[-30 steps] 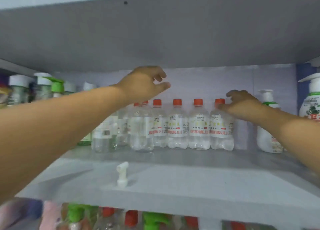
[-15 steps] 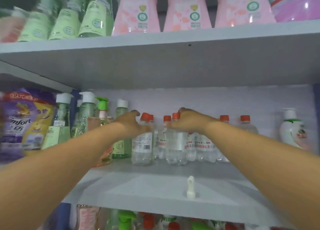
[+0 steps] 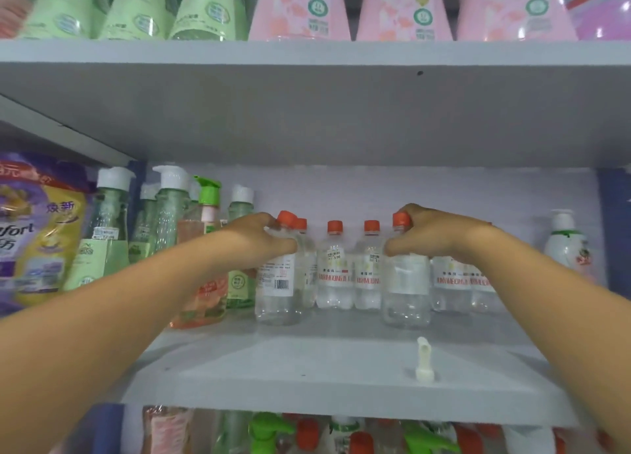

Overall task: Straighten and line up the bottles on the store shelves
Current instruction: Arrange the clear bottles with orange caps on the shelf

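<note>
Clear bottles, each now in one curled grip: left hand (image 3: 263, 240) unmoved, right hand (image 3: 423, 233) farther right than before.

Light is reading soft and even, slightly cool, with no hard glare. The underside of the upper shelf (image 3: 307, 119) is sitting in grey shade, and the middle shelf (image 3: 307, 368) is carrying a faint paler wedge toward its front. The wide lens is bowing shelf edges and stretching both forearms at the lower corners. The clear red-capped bottles (image 3: 334, 269) at centre are staying fairly sharp, labels partly legible. The purple pouch (image 3: 34, 235) at far left and the lower-shelf bottles (image 3: 307, 433) are smearing with blur
</note>
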Available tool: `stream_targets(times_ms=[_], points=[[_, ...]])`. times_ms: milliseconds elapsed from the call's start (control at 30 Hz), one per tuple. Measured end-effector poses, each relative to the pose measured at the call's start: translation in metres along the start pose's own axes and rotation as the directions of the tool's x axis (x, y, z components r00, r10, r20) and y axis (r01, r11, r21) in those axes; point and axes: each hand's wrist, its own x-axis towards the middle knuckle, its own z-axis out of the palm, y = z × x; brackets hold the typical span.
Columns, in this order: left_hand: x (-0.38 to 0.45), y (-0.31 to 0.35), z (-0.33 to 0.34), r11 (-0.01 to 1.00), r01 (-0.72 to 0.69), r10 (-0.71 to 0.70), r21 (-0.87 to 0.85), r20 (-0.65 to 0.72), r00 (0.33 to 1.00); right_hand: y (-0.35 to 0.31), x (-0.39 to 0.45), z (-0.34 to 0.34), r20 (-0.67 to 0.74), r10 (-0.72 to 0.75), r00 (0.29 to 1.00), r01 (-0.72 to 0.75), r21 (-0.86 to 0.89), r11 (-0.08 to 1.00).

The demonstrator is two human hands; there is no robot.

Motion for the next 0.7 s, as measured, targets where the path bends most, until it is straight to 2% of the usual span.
stream_targets(times_ms=[100, 167, 233, 300, 333, 400, 467, 567, 633, 700], points=[[-0.004, 0.008, -0.001, 0.998, 0.030, -0.027, 0.062, -0.042, 0.999, -0.001, -0.002, -0.001, -0.046, 0.078, 0.996, -0.082, -0.097, 0.992], [-0.004, 0.009, 0.001, 0.997, 0.047, -0.043, 0.063, -0.064, 0.997, -0.010, -0.004, -0.003, -0.136, 0.061, 0.989, -0.088, -0.201, 0.976], [-0.005, 0.006, 0.004, 0.998, 0.063, -0.063, -0.005, -0.064, 0.996, -0.024, 0.001, -0.002, -0.224, -0.069, 0.972, 0.023, -0.199, 0.980], [-0.007, 0.001, 0.007, 0.995, 0.058, -0.064, -0.079, -0.076, 0.995, -0.048, 0.011, 0.003, -0.261, -0.207, 0.943, 0.208, -0.027, 0.978], [-0.008, 0.000, 0.008, 0.992, 0.055, -0.065, -0.109, -0.086, 0.994, -0.064, 0.016, 0.008, -0.242, -0.243, 0.939, 0.261, 0.047, 0.964], [-0.008, -0.002, 0.014, 0.987, 0.053, -0.070, -0.153, -0.108, 0.992, -0.094, 0.037, 0.022, -0.146, -0.277, 0.950, 0.288, 0.060, 0.956], [-0.004, -0.005, 0.020, 0.989, 0.044, -0.064, -0.142, -0.146, 0.987, -0.120, 0.060, 0.039, -0.001, -0.241, 0.970, 0.241, -0.003, 0.970], [0.001, -0.008, 0.023, 0.999, 0.047, -0.048, -0.007, -0.194, 0.980, -0.138, 0.088, 0.064, 0.133, -0.132, 0.982, 0.146, -0.101, 0.984], [0.003, -0.010, 0.022, 0.996, 0.059, -0.045, 0.062, -0.201, 0.978, -0.139, 0.098, 0.076, 0.128, -0.101, 0.987, 0.114, -0.099, 0.989], [0.005, -0.009, 0.022, 0.993, 0.070, -0.051, 0.094, -0.192, 0.980, -0.136, 0.102, 0.079, 0.032, -0.120, 0.992, 0.120, -0.018, 0.993]])
